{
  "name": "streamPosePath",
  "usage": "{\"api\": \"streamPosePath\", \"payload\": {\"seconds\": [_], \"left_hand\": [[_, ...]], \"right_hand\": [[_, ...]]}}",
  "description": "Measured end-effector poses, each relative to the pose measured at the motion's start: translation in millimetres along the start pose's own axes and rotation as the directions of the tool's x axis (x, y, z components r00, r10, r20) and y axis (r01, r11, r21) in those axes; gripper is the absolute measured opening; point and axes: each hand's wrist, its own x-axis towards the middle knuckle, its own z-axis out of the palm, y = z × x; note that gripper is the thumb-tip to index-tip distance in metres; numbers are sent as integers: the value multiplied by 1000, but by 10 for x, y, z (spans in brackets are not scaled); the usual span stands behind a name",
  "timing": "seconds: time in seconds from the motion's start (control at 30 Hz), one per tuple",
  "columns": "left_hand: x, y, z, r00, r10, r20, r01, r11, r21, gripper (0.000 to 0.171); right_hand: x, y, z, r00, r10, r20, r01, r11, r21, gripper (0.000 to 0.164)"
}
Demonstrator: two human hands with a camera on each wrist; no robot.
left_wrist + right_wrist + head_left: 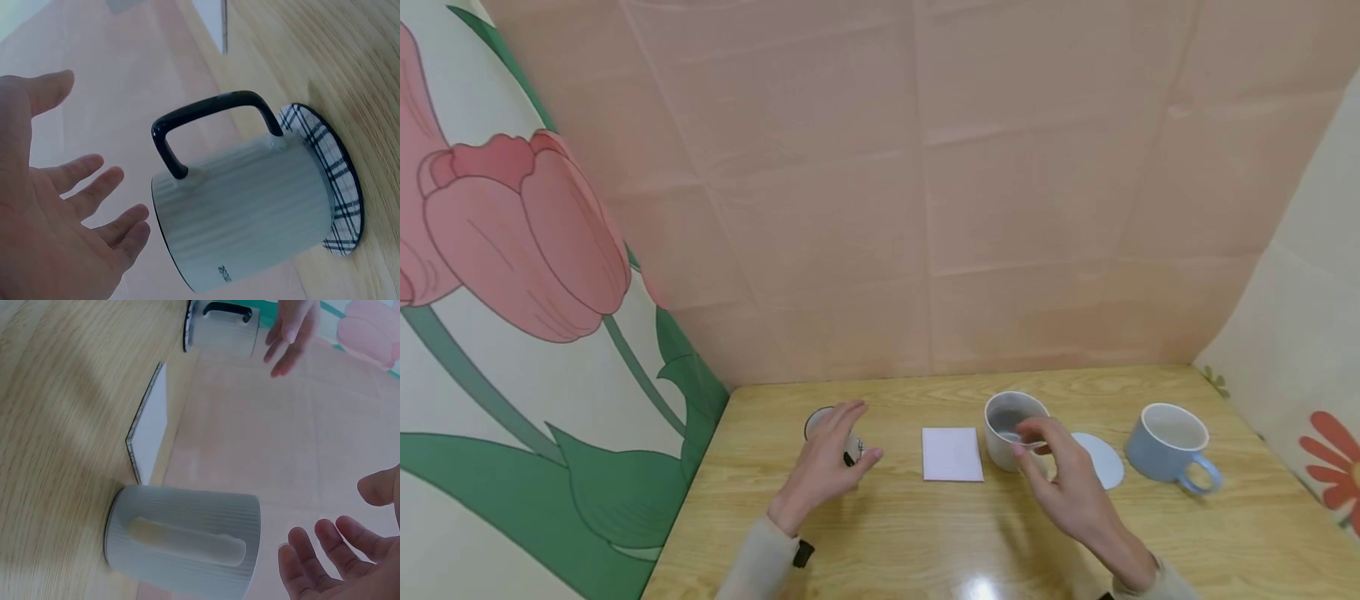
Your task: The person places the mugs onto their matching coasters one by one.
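The person's left hand (pixel 822 468) hangs near the white mug with the black handle (pixel 206 109), its fingers loosely spread and its thumb well apart, and the wrist views show neither hand touching a mug. That mug stands upright on a round plaid coaster (pixel 334 172); if the hand came in low or sideways, a knuckle could catch the handle and probably drag the mug off its coaster. The right hand (pixel 1071 487) hovers over the ribbed mug (pixel 187 503), its thumb and fingertips apart with nothing between them. This mug stands upright on the worktop (pixel 910 533) just beside the square coaster (pixel 952 454) (whether the two touch is hard to tell). A push to the left without lifting would likely ride the base against the coaster's edge, shoving the coaster along or tipping the mug. A grip on the rim alone might slip, since the glaze looks smooth. On the far right, the blue mug (pixel 1153 450) sits beside the plain round coaster (pixel 1105 461), where a careless swing of the right forearm could knock it over.
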Motion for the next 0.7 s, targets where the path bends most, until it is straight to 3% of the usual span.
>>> {"api": "streamPosePath", "payload": {"seconds": [0.43, 0.7], "left_hand": [[139, 123, 111, 999, 19, 46, -20, 1000, 16, 72], [148, 185, 162, 997, 9, 80, -9, 1000, 8, 73]], "right_hand": [[-32, 161, -89, 999, 2, -48, -4, 999, -42, 31], [-127, 193, -119, 997, 65, -35, -66, 997, -28, 27]]}}
